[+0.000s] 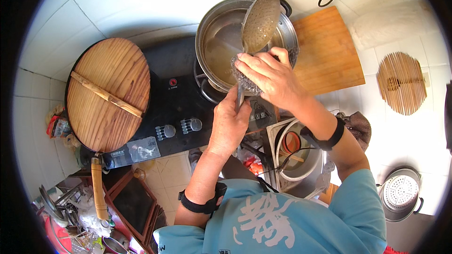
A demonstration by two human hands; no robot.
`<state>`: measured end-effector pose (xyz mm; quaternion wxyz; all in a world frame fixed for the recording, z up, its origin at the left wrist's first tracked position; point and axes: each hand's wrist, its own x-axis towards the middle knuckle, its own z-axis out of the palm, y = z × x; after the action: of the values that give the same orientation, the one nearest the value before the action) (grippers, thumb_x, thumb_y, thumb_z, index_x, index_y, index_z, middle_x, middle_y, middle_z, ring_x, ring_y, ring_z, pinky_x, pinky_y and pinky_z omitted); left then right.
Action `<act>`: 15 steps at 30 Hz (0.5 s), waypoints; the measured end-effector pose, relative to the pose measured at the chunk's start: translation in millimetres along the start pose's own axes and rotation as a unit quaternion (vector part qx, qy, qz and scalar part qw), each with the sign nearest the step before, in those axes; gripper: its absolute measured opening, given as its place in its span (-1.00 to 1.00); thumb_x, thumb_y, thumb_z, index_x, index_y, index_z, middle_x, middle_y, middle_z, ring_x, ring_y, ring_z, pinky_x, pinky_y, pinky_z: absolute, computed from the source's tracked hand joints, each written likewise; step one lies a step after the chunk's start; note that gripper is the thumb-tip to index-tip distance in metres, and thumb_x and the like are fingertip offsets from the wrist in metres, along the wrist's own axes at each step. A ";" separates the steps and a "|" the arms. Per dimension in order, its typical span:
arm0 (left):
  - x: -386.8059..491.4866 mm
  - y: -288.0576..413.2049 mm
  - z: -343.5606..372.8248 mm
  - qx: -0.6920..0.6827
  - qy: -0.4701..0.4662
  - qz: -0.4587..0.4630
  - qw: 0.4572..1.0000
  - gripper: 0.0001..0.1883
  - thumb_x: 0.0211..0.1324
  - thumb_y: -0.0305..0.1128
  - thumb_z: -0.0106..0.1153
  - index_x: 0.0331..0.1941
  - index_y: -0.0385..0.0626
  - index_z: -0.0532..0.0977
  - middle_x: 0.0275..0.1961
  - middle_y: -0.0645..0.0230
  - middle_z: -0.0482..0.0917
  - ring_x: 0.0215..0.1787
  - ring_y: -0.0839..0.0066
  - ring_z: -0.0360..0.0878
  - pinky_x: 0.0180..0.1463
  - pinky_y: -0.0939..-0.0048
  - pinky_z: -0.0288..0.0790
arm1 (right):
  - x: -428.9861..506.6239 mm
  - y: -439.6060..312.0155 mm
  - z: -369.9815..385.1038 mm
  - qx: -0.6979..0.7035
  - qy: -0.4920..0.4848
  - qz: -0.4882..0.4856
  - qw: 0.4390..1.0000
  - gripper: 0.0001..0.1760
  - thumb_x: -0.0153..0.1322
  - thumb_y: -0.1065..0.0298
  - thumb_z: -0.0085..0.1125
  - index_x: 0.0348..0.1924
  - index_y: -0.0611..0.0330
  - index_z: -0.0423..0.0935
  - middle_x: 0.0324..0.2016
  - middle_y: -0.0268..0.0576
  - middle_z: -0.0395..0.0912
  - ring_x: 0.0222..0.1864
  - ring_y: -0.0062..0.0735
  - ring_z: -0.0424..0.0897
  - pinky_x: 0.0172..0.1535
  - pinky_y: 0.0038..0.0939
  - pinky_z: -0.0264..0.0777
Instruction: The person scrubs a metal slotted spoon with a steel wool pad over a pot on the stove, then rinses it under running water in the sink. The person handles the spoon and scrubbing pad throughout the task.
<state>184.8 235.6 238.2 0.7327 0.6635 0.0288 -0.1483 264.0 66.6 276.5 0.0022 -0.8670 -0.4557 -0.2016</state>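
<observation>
My left hand (pixel 229 121) grips the metal handle of a perforated skimmer ladle (pixel 261 23). The ladle's bowl points away from me, over the far right part of a large steel pot (pixel 222 31) that holds cloudy liquid. In my right hand (pixel 270 74) is a grey steel wool scourer (pixel 243 77), pressed round the handle just below the bowl. The pot stands on the right burner of a black gas stove (pixel 169 95).
A wok with a wooden lid (pixel 106 95) sits on the left burner, its handle jutting towards me. Right of the pot lies a wooden board (pixel 326 49). Below it, a sink (pixel 273 148) holds a large basin (pixel 296 174). A rack with dishes (pixel 77 215) is at lower left.
</observation>
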 end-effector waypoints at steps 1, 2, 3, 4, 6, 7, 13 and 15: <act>-2.3 0.4 2.2 0.002 0.003 0.001 1.000 -0.58 0.30 -0.54 0.06 0.23 -0.29 0.44 -0.45 0.22 0.58 -0.41 0.67 0.43 -0.26 0.43 0.45 | 1.3 7.8 -0.1 -0.015 0.002 0.024 1.000 -0.55 0.29 0.43 0.23 0.08 0.16 0.62 0.05 -0.32 0.60 -0.04 -0.46 0.52 0.15 -0.22 0.27; -4.1 0.2 3.8 0.002 0.007 0.001 1.000 -0.59 0.29 -0.54 0.06 0.22 -0.30 0.45 -0.46 0.22 0.58 -0.42 0.67 0.43 -0.27 0.42 0.45 | 1.5 10.8 -1.0 -0.039 0.001 0.018 0.999 -0.55 0.29 0.43 0.23 0.06 0.17 0.63 0.04 -0.32 0.61 -0.04 -0.47 0.52 0.15 -0.22 0.27; -6.4 -0.3 5.5 -0.003 0.009 0.002 1.000 -0.65 0.32 -0.53 0.04 0.17 -0.28 0.47 -0.46 0.37 0.50 -0.43 0.72 0.35 -0.32 0.49 0.36 | 1.4 12.0 -1.2 -0.057 -0.014 0.042 0.997 -0.56 0.29 0.44 0.23 0.05 0.19 0.63 0.03 -0.32 0.62 -0.04 -0.48 0.52 0.14 -0.22 0.27; -7.5 -1.2 6.6 -0.009 0.011 0.002 1.000 -0.71 0.35 -0.53 0.02 0.11 -0.26 0.49 -0.47 0.52 0.43 -0.44 0.77 0.27 -0.37 0.55 0.26 | 1.9 11.9 -1.9 -0.061 -0.013 0.034 0.997 -0.57 0.28 0.43 0.23 0.03 0.20 0.63 0.02 -0.31 0.61 -0.05 -0.46 0.52 0.11 -0.24 0.28; -7.0 -4.1 6.5 -0.013 0.011 0.007 1.000 -0.76 0.38 -0.53 0.00 0.06 -0.24 0.51 -0.47 0.66 0.35 -0.45 0.82 0.19 -0.42 0.61 0.17 | 1.7 5.6 -2.5 -0.031 -0.002 0.016 0.999 -0.58 0.27 0.42 0.21 0.02 0.21 0.63 -0.01 -0.29 0.61 -0.06 -0.44 0.52 0.12 -0.23 0.28; -4.2 -6.0 5.3 -0.010 0.006 0.012 1.000 -0.76 0.37 -0.54 0.00 0.06 -0.25 0.51 -0.47 0.66 0.36 -0.45 0.82 0.19 -0.42 0.60 0.17 | 0.4 -1.9 -3.1 -0.004 -0.019 0.054 0.998 -0.58 0.27 0.42 0.21 0.01 0.21 0.63 -0.02 -0.29 0.60 -0.06 -0.44 0.52 0.12 -0.23 0.28; 3.3 -12.7 4.2 -0.014 0.010 0.007 1.000 -0.66 0.27 -0.56 0.08 0.11 -0.34 0.48 -0.39 0.22 0.63 -0.35 0.65 0.49 -0.20 0.45 0.47 | 8.4 -4.7 -6.4 0.010 0.045 0.007 0.999 -0.57 0.24 0.45 0.22 -0.01 0.23 0.64 0.00 -0.27 0.60 -0.08 -0.37 0.53 0.05 -0.17 0.33; 1.1 -12.4 4.7 -0.048 -0.003 -0.017 0.999 -0.67 0.26 -0.57 0.08 0.10 -0.33 0.48 -0.38 0.21 0.65 -0.34 0.65 0.50 -0.19 0.44 0.47 | 9.6 -0.7 -8.6 0.000 0.000 0.089 0.996 -0.50 0.21 0.47 0.24 0.05 0.23 0.61 0.01 -0.29 0.60 -0.06 -0.40 0.52 0.07 -0.17 0.31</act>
<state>181.9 229.8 226.6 0.7611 0.6266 0.0449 -0.1612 265.2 73.0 287.6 0.0203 -0.9041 -0.3766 -0.2010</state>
